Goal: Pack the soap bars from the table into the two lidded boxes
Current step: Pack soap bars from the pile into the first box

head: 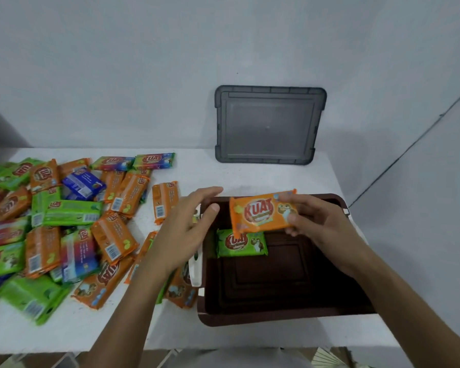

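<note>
Right hand (pixel 322 224): grips orange soap bar (pixel 262 214) above brown box (pixel 276 318).
Left hand (pixel 182 232): fingers relaxed, holding nothing.
Box contents: green soap bar (pixel 241 243).
Worktop (pixel 197 171): heaped soap bars (pixel 72 221).

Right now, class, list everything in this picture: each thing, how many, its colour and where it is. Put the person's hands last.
table: one, white, against the wall
loose soap bars: many, overlapping; orange, green, blue, multicoloured; on the table's left part
box: one, dark brown, open, on the table's right part
green soap bar: one, inside the box, far left corner
orange soap bar: one, held above the box
lid: one, grey, leaning on the wall behind the box
left hand: open, over the box's left edge
right hand: grips the orange soap bar
</note>
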`<act>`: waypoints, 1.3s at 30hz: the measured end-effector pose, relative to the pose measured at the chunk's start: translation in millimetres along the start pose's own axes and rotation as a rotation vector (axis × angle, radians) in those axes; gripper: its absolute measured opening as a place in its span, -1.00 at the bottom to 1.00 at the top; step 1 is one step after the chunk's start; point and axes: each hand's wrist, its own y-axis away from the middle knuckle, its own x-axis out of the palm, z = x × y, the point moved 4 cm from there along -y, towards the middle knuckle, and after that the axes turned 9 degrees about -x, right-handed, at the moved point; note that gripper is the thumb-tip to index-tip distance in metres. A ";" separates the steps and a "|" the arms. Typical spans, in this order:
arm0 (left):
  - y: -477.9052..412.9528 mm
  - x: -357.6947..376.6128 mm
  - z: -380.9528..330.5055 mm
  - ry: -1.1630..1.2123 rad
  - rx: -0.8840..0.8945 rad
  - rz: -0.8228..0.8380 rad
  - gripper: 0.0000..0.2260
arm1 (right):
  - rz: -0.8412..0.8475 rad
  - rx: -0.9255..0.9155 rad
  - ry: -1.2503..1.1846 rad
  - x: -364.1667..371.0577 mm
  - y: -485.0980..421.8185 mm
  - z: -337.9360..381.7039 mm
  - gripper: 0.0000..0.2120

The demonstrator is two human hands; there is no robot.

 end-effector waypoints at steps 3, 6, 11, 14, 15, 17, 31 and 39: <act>1.5 4.9 23.3 -0.286 0.016 -0.123 -0.65 | -0.007 0.093 0.325 -28.3 8.0 -6.3 -0.73; 6.8 15.3 36.3 -0.331 -0.016 -0.104 -0.59 | -0.045 0.222 0.529 -40.0 8.0 -31.2 -0.76; 9.2 23.2 35.5 -0.222 -0.007 -0.070 -0.64 | -0.027 0.298 0.624 -31.3 -1.1 -70.5 -0.74; 9.1 23.6 37.2 -0.187 -0.013 -0.093 -0.60 | 0.075 0.252 0.899 -27.3 -6.6 -75.6 -0.77; 9.3 23.9 38.5 -0.176 -0.014 -0.097 -0.60 | 0.113 0.235 0.997 -25.0 -7.1 -75.2 -0.78; 9.6 25.1 39.7 -0.163 -0.005 -0.105 -0.61 | 0.185 0.203 1.186 -20.0 -7.4 -74.7 -0.76; 9.3 9.2 58.0 0.024 -0.039 -0.013 -0.59 | 0.069 -0.229 1.017 54.4 -41.7 9.2 -0.78; -20.7 -94.4 137.4 -0.280 -0.181 -0.275 -0.70 | 0.312 -0.267 1.067 163.6 -128.5 4.3 -0.67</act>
